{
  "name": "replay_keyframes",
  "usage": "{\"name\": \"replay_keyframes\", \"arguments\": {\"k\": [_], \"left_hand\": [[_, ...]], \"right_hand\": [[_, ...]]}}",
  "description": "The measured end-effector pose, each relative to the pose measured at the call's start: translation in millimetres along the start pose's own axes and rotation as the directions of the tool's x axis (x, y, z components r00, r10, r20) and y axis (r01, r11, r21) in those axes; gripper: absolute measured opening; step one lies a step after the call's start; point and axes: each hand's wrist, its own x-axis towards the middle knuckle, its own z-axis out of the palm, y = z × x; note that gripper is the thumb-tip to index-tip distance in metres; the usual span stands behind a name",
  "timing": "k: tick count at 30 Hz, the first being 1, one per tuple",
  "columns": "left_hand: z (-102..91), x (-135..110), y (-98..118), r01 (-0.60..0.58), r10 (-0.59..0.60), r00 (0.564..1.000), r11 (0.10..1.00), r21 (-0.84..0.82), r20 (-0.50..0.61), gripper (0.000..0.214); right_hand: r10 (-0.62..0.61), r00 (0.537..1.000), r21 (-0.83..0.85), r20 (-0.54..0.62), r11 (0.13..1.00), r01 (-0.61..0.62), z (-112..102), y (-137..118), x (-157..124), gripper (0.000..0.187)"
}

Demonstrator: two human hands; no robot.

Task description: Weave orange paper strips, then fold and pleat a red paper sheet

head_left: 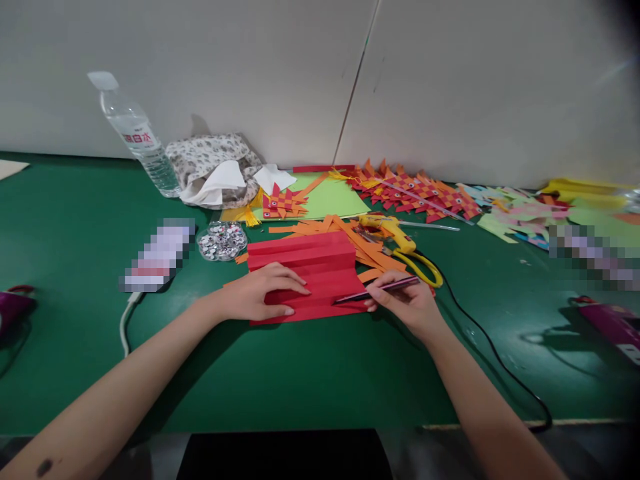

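A sheet of red paper [310, 260] with several horizontal creases lies in front of me on the green table. My left hand [273, 290] rests flat on its left part, fingers stretched out and apart. In my right hand [403, 300] is a dark pencil [390, 288], pinched between thumb and fingers. Its tip touches or nearly touches the lower right part of the paper. Orange paper strips [370, 250] lie behind and partly under the sheet. A yellow hot glue gun [393, 230] rests on them, beside yellow-handled scissors [425, 270].
A round dish of googly eyes [223, 241] and a phone [159, 257] on a cable lie left. Behind stand a water bottle [137, 137] and a tissue pouch [215, 157]. Woven red-orange paper fish [420, 190] are piled at the back. A black cord [485, 333] runs right.
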Motion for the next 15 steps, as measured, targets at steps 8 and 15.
{"name": "replay_keyframes", "arguments": {"k": [8,15], "left_hand": [[-0.6,0,1,0.012,-0.012,1.0,1.0,0.006,0.008,0.035],[-0.1,0,1,0.009,-0.009,1.0,1.0,0.012,0.016,0.035]], "right_hand": [[0.016,0.99,-0.005,-0.141,1.0,-0.017,-8,-4,0,0.027],[0.021,0.976,0.01,-0.216,1.0,-0.02,-18,-1,5,0.025]]}}
